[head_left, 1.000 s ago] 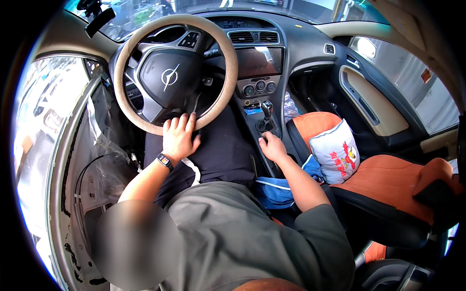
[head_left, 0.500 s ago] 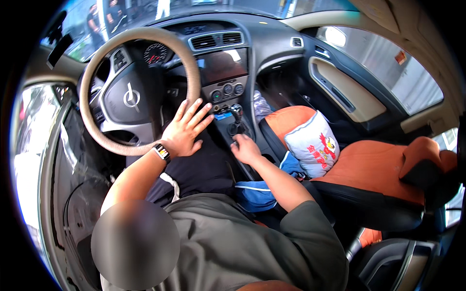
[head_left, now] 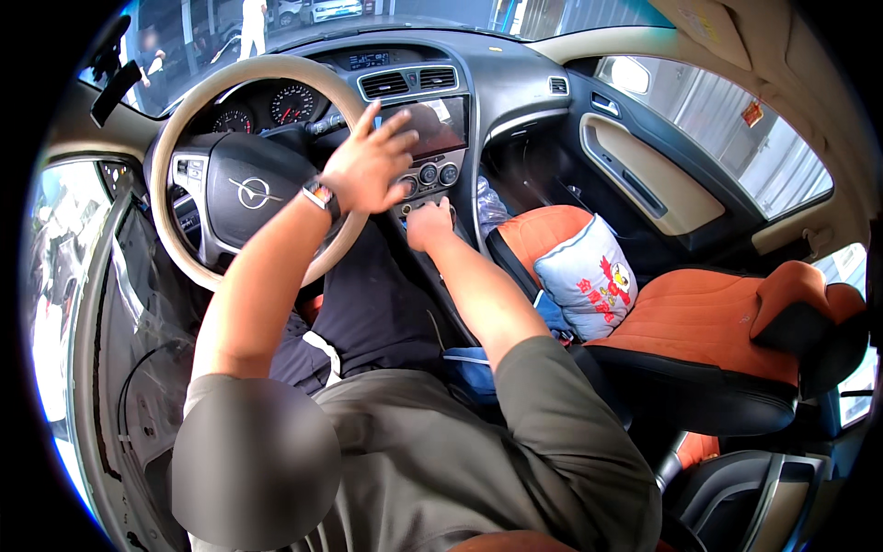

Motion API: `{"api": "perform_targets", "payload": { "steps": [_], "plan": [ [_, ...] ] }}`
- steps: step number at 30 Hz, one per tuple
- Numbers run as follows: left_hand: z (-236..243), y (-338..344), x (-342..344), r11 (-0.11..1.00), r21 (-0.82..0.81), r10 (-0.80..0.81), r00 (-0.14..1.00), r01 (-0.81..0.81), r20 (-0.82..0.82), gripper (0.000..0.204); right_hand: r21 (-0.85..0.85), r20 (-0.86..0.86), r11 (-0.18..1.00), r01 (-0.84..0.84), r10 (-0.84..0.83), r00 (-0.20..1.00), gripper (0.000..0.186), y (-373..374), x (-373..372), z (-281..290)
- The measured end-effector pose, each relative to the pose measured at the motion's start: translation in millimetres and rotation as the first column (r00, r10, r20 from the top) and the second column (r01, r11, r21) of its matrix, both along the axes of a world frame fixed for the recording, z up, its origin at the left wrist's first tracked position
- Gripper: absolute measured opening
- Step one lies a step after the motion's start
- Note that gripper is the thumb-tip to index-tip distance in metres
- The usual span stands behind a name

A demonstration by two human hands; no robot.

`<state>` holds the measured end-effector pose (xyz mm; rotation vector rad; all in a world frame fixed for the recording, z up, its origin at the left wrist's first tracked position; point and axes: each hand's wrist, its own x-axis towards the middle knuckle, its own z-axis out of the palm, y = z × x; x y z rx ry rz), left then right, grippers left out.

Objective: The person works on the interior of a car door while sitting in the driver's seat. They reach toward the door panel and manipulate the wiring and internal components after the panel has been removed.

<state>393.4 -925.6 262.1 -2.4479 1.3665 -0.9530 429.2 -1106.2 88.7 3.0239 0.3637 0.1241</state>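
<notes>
Head view: I've got the left hand point(head_left: 372, 170) with fingers spread apart, overlapping the right rim of the steering wheel point(head_left: 241, 175); right hand point(head_left: 427, 225) curled just below the dials point(head_left: 428, 175), grip hidden, can't tell.

Grey short-sleeved shirt point(head_left: 441, 451), black wristwatch point(head_left: 320, 196)

Daylight's flooding in, left side window point(head_left: 63, 276) glaring white, a pale reflection on the screen point(head_left: 428, 133) near its upper right corner, left hand point(head_left: 372, 166) slightly blurred, fisheye edges bowing into black
</notes>
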Motion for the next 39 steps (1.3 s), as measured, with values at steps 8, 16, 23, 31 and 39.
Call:
{"api": "perform_targets", "payload": {
  "steps": [8,16,23,31,39],
  "plan": [
    [87.9,29.9,30.1,0.943,-0.16,0.317,0.935,-0.292,0.159,0.048,-0.234,0.038,0.969,0.073,-0.066,0.997,0.027,-42.7,-26.2,-12.2],
    [122.0,85.5,32.5,0.898,-0.299,0.396,0.891,-0.324,0.222,0.038,-0.281,0.162,0.956,0.081,-0.036,0.986,0.033,-85.3,6.3,-26.8],
    [135.8,156.5,18.9,0.766,-0.442,0.565,0.816,-0.467,0.117,0.044,-0.321,0.2,0.941,0.103,-0.039,0.979,0.038,-83.1,-3.8,-32.9],
    [95.2,261.3,-5.8,0.663,-0.565,0.62,0.783,-0.491,0.047,0.038,-0.43,-0.16,0.89,0.15,-0.238,0.958,0.042,-68.9,-59.9,-16.0],
    [-134.0,247.0,-107.0,0.035,-0.694,0.463,0.627,-0.719,-0.626,0.043,-0.153,-0.035,0.988,-0.002,-0.004,0.999,0.036,-79.5,-81.1,0.9]
  ]
}}
